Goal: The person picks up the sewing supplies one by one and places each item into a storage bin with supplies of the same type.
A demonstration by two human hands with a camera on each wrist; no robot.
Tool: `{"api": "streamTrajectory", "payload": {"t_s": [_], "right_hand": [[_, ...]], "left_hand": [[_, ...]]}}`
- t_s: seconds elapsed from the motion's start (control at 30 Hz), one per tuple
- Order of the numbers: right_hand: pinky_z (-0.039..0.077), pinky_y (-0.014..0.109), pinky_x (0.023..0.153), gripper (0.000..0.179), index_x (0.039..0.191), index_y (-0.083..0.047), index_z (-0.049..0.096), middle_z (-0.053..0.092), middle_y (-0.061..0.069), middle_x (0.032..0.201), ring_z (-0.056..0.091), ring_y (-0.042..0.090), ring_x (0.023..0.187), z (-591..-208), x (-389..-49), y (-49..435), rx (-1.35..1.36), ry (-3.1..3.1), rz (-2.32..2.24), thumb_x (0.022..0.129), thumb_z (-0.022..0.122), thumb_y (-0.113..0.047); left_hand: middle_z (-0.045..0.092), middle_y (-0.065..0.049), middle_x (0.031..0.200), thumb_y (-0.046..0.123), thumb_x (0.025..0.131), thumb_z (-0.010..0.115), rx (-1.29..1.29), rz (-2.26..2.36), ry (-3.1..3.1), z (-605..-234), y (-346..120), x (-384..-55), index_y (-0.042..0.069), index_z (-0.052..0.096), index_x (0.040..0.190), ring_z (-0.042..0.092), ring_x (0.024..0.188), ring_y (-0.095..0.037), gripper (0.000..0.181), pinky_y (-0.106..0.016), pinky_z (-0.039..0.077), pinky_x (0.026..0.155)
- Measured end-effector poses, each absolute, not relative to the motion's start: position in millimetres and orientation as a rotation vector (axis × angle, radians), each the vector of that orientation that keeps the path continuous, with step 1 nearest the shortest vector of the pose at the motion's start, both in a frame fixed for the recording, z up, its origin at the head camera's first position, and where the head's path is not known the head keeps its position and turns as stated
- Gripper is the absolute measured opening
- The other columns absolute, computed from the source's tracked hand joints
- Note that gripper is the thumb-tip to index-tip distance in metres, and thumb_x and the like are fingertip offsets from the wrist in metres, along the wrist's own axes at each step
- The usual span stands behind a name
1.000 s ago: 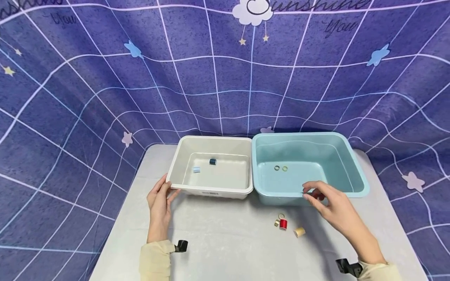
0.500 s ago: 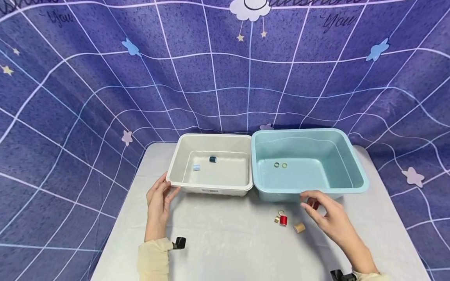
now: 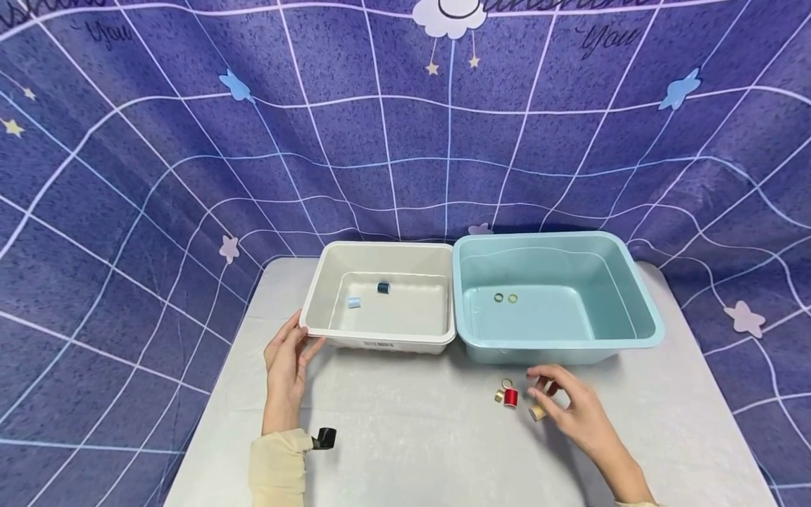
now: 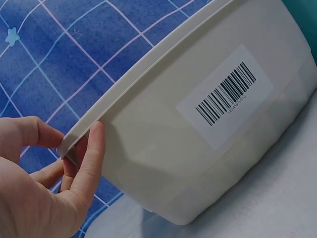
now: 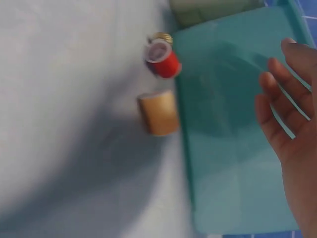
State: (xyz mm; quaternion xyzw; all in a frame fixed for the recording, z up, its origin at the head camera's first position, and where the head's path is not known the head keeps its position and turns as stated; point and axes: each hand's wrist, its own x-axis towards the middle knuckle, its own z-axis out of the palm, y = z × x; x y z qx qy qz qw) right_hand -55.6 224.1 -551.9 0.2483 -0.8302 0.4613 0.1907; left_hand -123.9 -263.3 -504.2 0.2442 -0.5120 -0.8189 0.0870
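My left hand [image 3: 288, 366] pinches the front left corner of the white plastic bin [image 3: 380, 335]. In the left wrist view the thumb and fingers sit on either side of the bin's rim [image 4: 119, 91]. Fingers loosely bent and apart, my right hand [image 3: 573, 408] hovers above a tan thread spool [image 3: 537, 412] lying on the table. In the right wrist view the tan spool [image 5: 158, 113] stands apart from the fingertips. Left of it is a red thread spool [image 3: 510, 398], with a gold ring [image 3: 507, 384] and a small gold band [image 3: 499, 396] close beside it.
A light blue bin [image 3: 560, 344] adjoins the white one on the right, with two rings [image 3: 498, 298] on its floor. Inside the white bin lie a dark blue spool [image 3: 383, 288] and a light blue spool [image 3: 354, 303]. A purple patterned curtain [image 3: 418, 141] hangs behind.
My right hand has moved from the front rim of the light blue bin down and toward me, to over the tan spool. The left hand keeps its hold on the white bin.
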Motion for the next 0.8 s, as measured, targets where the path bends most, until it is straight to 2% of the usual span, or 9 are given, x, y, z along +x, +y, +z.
{"api": "streamTrajectory", "payload": {"t_s": [0.23, 0.4, 0.5, 0.57, 0.63, 0.7, 0.8], "right_hand": [[0.059, 0.015, 0.073, 0.044, 0.115, -0.006, 0.072, 0.074, 0.006, 0.104, 0.067, 0.013, 0.085, -569.4, -53.0, 218.3, 0.652, -2.405, 1.272, 0.076, 0.085, 0.01], [0.057, 0.017, 0.069, 0.048, 0.118, -0.012, 0.071, 0.074, 0.006, 0.106, 0.065, 0.017, 0.088, -577.8, -52.5, 212.6, 0.652, -2.445, 1.227, 0.076, 0.087, 0.005], [0.055, 0.01, 0.082, 0.047, 0.119, -0.011, 0.072, 0.073, 0.004, 0.11, 0.065, 0.016, 0.097, -581.6, -52.5, 208.5, 0.655, -2.475, 1.206, 0.076, 0.089, 0.001], [0.048, 0.005, 0.097, 0.047, 0.119, -0.009, 0.072, 0.073, 0.001, 0.114, 0.064, 0.016, 0.105, -584.1, -52.3, 205.7, 0.654, -2.503, 1.195, 0.076, 0.09, -0.001], [0.041, 0.004, 0.105, 0.047, 0.12, -0.01, 0.072, 0.072, -0.002, 0.119, 0.061, 0.016, 0.113, -586.9, -51.6, 202.7, 0.65, -2.538, 1.168, 0.076, 0.09, -0.005], [0.04, 0.009, 0.107, 0.048, 0.121, -0.012, 0.072, 0.07, -0.003, 0.123, 0.058, 0.018, 0.117, -589.5, -50.8, 199.5, 0.639, -2.582, 1.138, 0.077, 0.09, -0.008], [0.045, 0.024, 0.105, 0.051, 0.124, -0.013, 0.071, 0.068, -0.001, 0.128, 0.055, 0.021, 0.12, -593.1, -49.7, 195.1, 0.629, -2.645, 1.093, 0.077, 0.09, -0.012]], "left_hand": [[0.053, -0.006, 0.137, -0.001, 0.105, 0.047, 0.72, -2.423, -1.529, -506.9, -262.5, -123.4, 0.003, 0.05, 0.153, 0.064, 0.099, -0.012, 0.048, -0.027, 0.07, 0.085], [0.053, -0.006, 0.137, -0.001, 0.106, 0.046, 0.718, -2.413, -1.537, -507.5, -262.0, -123.2, 0.003, 0.051, 0.153, 0.063, 0.101, -0.013, 0.048, -0.026, 0.07, 0.085], [0.053, -0.006, 0.137, 0.0, 0.106, 0.047, 0.714, -2.409, -1.536, -507.5, -261.7, -123.5, 0.003, 0.051, 0.153, 0.063, 0.102, -0.014, 0.047, -0.027, 0.07, 0.085], [0.053, -0.006, 0.138, 0.0, 0.106, 0.048, 0.71, -2.411, -1.531, -507.5, -261.5, -123.6, 0.003, 0.051, 0.153, 0.063, 0.104, -0.014, 0.047, -0.027, 0.07, 0.086], [0.053, -0.007, 0.138, 0.0, 0.106, 0.048, 0.706, -2.414, -1.524, -507.7, -261.5, -123.7, 0.003, 0.051, 0.152, 0.064, 0.105, -0.015, 0.047, -0.027, 0.07, 0.087], [0.053, -0.007, 0.138, 0.0, 0.106, 0.048, 0.704, -2.413, -1.526, -507.5, -261.3, -123.4, 0.003, 0.051, 0.152, 0.064, 0.103, -0.014, 0.047, -0.027, 0.07, 0.087], [0.053, -0.008, 0.137, 0.0, 0.106, 0.048, 0.708, -2.412, -1.524, -507.2, -261.2, -123.1, 0.003, 0.052, 0.152, 0.065, 0.097, -0.012, 0.046, -0.026, 0.07, 0.085]]}}
